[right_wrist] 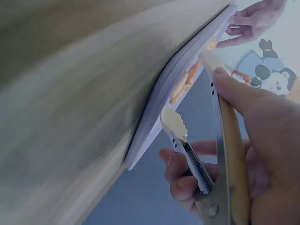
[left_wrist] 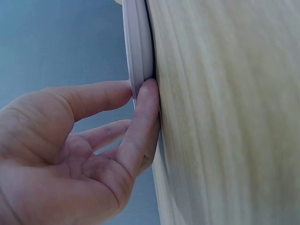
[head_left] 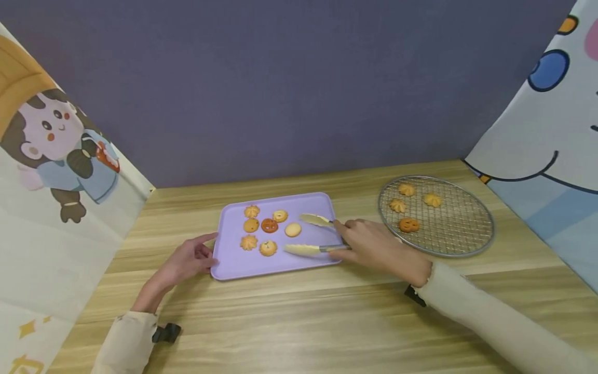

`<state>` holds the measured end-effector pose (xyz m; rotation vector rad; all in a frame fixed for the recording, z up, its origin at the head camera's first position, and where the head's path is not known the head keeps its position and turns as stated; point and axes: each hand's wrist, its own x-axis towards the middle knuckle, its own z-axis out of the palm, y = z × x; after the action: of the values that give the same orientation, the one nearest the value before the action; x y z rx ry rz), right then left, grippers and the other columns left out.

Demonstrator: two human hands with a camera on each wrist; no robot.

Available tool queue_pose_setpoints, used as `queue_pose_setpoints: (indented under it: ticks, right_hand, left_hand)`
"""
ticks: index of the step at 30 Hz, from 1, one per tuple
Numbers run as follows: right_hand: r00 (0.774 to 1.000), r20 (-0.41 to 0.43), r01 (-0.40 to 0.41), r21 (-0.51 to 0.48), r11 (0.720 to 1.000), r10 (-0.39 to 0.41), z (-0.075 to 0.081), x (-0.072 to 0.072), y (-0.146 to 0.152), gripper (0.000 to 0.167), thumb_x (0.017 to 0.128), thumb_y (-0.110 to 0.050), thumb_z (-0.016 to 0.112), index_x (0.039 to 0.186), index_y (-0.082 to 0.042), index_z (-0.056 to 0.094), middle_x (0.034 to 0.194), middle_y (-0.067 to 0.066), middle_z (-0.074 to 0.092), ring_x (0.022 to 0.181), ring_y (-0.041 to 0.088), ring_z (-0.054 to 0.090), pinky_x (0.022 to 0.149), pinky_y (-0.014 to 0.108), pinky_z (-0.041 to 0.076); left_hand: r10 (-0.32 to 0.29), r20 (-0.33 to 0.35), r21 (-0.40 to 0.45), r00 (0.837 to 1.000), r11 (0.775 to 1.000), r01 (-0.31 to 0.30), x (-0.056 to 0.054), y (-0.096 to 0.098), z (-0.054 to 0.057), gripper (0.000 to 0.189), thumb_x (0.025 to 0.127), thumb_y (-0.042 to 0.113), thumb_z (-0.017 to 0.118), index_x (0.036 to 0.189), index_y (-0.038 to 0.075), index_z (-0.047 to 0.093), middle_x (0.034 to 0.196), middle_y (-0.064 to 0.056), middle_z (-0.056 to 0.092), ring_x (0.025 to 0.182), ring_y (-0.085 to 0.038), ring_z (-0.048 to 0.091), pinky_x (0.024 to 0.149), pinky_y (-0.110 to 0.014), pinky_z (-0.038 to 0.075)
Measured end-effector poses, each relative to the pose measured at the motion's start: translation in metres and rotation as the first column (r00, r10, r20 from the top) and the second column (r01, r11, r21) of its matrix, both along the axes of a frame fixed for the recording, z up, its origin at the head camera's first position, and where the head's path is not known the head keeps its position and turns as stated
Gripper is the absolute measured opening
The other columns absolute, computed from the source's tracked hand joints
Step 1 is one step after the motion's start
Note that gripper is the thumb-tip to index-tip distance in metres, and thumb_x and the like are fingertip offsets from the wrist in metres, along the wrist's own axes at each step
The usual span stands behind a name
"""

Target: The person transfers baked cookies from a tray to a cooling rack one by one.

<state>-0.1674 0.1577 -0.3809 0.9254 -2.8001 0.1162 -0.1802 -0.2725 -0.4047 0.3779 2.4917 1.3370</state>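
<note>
Sleeve (head_left: pixel 495 314) nearest, the right hand (head_left: pixel 374 244) grips spread tongs (head_left: pixel 306 250) over the tray (head_left: pixel 233 266); the left hand (head_left: pixel 189 258) pinches it, seemingly for steadiness.

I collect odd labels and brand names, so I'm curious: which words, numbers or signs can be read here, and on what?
None: no readable word, label, brand or number appears in any view.
The purple tray, tongs and round wire rack show no lettering.
The cartoon figure on the wall is a drawing, without readable text.
</note>
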Motion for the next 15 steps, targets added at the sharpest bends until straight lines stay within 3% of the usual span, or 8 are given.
queue_pose_setpoints:
  ticks: [7, 15]
  right_hand:
    - [0.999, 0.026, -0.039, -0.013, 0.999, 0.04, 0.003, -0.012, -0.017, 0.066, 0.085, -0.053, 0.074, 0.122, 0.001, 0.065, 0.07, 0.004, 0.061, 0.051, 0.011, 0.048, 0.04, 0.026, 0.042]
    - [0.999, -0.017, -0.046, -0.011, 0.999, 0.045, 0.002, -0.01, -0.017, 0.06, 0.086, -0.049, 0.074, 0.121, -0.001, 0.067, 0.067, 0.003, 0.061, 0.048, 0.01, 0.046, 0.038, 0.024, 0.039]
  left_hand:
    - [0.005, 0.017, 0.005, 1.0, 1.0, -0.005, 0.001, -0.001, 0.001, 0.069, 0.089, -0.006, 0.068, 0.146, -0.018, 0.03, 0.089, -0.018, 0.062, 0.078, -0.022, 0.064, 0.066, -0.031, 0.062]
    - [0.012, 0.014, -0.013, 1.0, 1.0, -0.012, 0.001, 0.001, 0.002, 0.07, 0.089, -0.004, 0.068, 0.147, -0.016, 0.031, 0.089, -0.016, 0.061, 0.077, -0.021, 0.063, 0.065, -0.031, 0.061]
